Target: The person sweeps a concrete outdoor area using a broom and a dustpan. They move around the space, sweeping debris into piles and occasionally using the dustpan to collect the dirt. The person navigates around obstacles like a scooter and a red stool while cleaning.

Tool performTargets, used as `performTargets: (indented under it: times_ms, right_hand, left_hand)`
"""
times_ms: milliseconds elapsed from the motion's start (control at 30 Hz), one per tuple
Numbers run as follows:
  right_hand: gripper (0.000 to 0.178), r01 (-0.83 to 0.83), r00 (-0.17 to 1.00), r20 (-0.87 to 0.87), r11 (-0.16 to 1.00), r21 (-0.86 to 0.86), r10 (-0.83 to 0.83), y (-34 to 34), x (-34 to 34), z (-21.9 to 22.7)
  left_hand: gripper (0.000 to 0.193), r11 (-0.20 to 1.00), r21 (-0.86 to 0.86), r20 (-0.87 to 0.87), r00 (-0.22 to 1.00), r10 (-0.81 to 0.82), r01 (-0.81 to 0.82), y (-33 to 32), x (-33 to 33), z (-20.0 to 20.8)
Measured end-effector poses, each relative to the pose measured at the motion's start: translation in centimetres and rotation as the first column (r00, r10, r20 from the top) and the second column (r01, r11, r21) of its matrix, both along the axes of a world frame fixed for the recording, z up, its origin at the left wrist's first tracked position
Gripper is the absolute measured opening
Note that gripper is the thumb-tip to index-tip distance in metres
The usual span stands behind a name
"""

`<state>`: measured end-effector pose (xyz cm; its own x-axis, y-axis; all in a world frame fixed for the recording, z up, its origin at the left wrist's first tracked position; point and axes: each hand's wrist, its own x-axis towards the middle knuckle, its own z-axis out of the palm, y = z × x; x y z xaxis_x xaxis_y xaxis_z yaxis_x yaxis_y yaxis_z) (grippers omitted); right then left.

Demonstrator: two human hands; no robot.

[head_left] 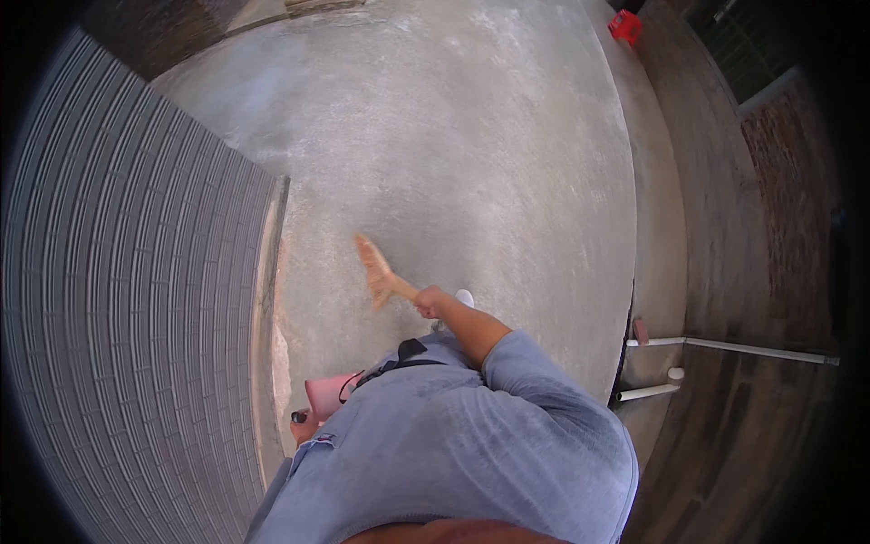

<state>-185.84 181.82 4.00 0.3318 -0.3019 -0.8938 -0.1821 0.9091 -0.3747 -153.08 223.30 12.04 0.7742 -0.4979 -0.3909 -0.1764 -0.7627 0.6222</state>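
Observation:
My right hand [430,301] is closed round the wooden handle of a hand brush [375,272], whose tan head points ahead and to the left above the grey concrete floor [480,163]. The brush looks slightly smeared. Low on the left, beside my body, my left hand [305,430] is closed on the dark-ended handle of a pink dustpan [332,393]. My grey-blue clothing hides part of the pan. Whether anything lies in the pan cannot be seen. A light shoe tip [465,297] shows just past my right hand.
A grey ribbed tile wall [136,272] rises close on my left. To the right, a raised ledge [662,181] runs along a stained wall [716,163], with white pipes [761,350] and a brick piece [641,330]. A red container [625,27] stands at the far right.

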Motion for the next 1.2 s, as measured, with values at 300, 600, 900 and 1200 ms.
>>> performTargets:
  times_ms: [300, 600, 900, 1200]
  right_hand:
    - [0.005, 0.376, 0.923, -0.128, 0.920, 0.114, -0.362, -6.7, -34.1, 3.9]
    - [0.005, 0.761, 0.586, -0.378, 0.647, -0.047, -0.716, -5.8, -50.1, -1.4]
    - [0.008, 0.473, 0.716, -0.538, 0.876, -0.094, -0.444, -14.5, -49.3, -1.8]
    - [0.014, 0.063, 0.964, -0.263, 0.993, 0.102, -0.034, -31.0, -30.5, 6.4]
  left_hand:
    - [0.013, 0.990, 0.107, -0.266, 0.957, 0.116, -0.090, -18.9, -2.5, 3.7]
    - [0.010, 0.984, -0.171, -0.355, 0.935, -0.018, -0.046, -37.5, -5.2, 4.3]
    - [0.009, 0.977, -0.212, -0.351, 0.932, -0.092, 0.016, -53.8, -3.0, 4.1]
    - [0.015, 0.848, -0.435, -0.121, 0.914, -0.387, 0.302, -59.2, 0.1, -3.2]
